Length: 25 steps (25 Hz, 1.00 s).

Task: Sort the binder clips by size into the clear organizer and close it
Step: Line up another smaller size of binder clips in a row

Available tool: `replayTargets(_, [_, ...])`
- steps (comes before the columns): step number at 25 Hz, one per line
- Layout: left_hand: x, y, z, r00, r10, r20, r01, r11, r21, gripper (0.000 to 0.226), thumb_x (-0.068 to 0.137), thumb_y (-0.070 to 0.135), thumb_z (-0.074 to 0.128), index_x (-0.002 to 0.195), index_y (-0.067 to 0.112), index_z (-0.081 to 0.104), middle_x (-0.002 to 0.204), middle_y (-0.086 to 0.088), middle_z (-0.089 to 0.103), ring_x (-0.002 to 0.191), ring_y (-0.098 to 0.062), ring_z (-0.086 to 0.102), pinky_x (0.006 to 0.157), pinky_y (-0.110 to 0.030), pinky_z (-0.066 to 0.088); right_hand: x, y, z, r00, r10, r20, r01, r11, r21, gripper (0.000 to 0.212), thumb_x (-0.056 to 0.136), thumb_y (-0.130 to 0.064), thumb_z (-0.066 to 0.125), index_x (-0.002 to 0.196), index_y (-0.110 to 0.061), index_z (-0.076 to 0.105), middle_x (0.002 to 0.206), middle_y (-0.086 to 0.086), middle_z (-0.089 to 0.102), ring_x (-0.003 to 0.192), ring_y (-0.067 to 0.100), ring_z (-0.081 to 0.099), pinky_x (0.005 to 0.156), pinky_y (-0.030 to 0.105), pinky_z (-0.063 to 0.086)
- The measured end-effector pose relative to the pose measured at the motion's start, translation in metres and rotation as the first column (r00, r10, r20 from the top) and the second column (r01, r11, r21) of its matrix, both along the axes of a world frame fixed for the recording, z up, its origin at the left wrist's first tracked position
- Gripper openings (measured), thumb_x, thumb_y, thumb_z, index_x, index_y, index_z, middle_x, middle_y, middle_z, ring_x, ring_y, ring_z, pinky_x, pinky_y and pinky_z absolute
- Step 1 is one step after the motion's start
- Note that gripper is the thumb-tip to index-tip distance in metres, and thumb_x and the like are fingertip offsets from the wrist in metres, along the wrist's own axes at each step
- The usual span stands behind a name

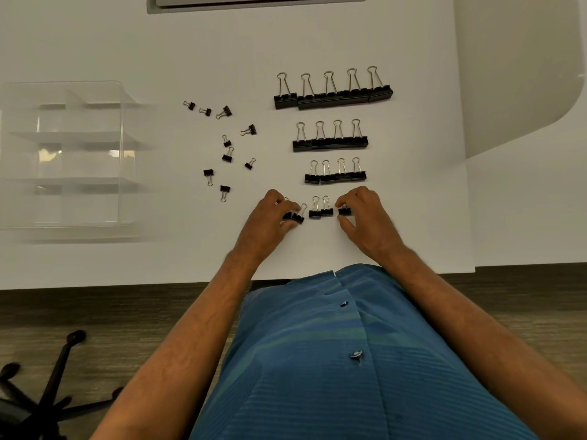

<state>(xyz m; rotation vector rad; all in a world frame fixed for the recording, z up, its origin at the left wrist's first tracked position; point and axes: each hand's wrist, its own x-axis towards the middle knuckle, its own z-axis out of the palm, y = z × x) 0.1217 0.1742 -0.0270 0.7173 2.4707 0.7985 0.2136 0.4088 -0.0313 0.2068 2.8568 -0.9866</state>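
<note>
Far left on my feed: the clear organizer [63,154], lying open on the white table [95,42], its dividers visible and its compartments holding no clips that I can make out; the plastic is blurred here, so I cannot say more.

Next, middle of the table: the loose small clips [226,157], ten or so scattered singly, well apart from the organizer and from each other, handles pointing every way.

Next, near the table's front edge: my left hand [270,222], fingers curled down onto two small clips [298,216] that lie just beside each other. The fingertips touch them, but I cannot tell whether they are pinched or only being nudged.

Next, between the hands: a pair of small clips [320,212], side by side, handles pointing away from me.

Right of these: my right hand [365,214], thumb and forefinger closed on one small clip [344,211] that rests on the table in line with the pair.

Beyond the hands, three sorted rows: four lower-medium clips [335,177], then four medium clips [330,143], then five large clips [333,97] farthest from me, each row packed edge to edge.
</note>
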Motion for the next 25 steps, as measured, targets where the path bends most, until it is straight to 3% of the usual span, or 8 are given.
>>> replayTargets(6, [0.0,0.003,-0.001,0.998,0.03,-0.049,-0.031,1.0,-0.006,0.027,0.089,0.021,0.073,0.113,0.011,0.069,0.106,-0.002,0.053,0.089,-0.012,0.053,0.077,-0.029,0.052,-0.006,0.001,-0.008,0.999,0.038,0.014,-0.038,0.999,0.007,0.026,0.094,-0.007,0.065,0.119,-0.013,0.065,0.114,0.004,0.056,0.107,0.018,0.047,0.088,0.032,0.049])
replayTargets(13, [-0.003,0.008,-0.002,0.997,0.044,-0.056,-0.045,0.998,-0.033,0.027,0.089,0.021,0.073,0.112,0.01,0.068,0.106,-0.002,0.053,0.086,-0.01,0.052,0.074,-0.024,0.048,-0.012,-0.006,0.001,0.997,0.061,-0.038,-0.059,0.997,0.04,0.036,0.086,-0.022,0.076,0.119,-0.017,0.062,0.114,0.0,0.05,0.105,0.014,0.045,0.078,0.022,0.047])
replayTargets(19, [-0.001,0.012,-0.002,0.998,0.027,-0.059,-0.03,0.998,-0.05,0.029,0.087,0.023,0.075,0.111,0.011,0.066,0.106,-0.002,0.053,0.085,-0.011,0.052,0.073,-0.026,0.05,-0.018,-0.017,-0.003,0.993,0.11,-0.03,-0.107,0.991,0.08,0.038,0.083,-0.031,0.079,0.116,-0.02,0.064,0.111,-0.001,0.053,0.102,0.017,0.047,0.072,0.029,0.051])
replayTargets(25, [0.005,0.022,-0.003,0.998,0.007,-0.067,-0.01,0.999,-0.049,0.028,0.086,0.024,0.076,0.109,0.012,0.066,0.105,-0.001,0.053,0.085,-0.013,0.053,0.071,-0.028,0.05,-0.018,-0.016,-0.006,0.991,0.127,-0.043,-0.124,0.99,0.074,0.03,0.085,-0.025,0.078,0.113,-0.018,0.066,0.107,-0.001,0.056,0.099,0.018,0.048,0.072,0.035,0.052])
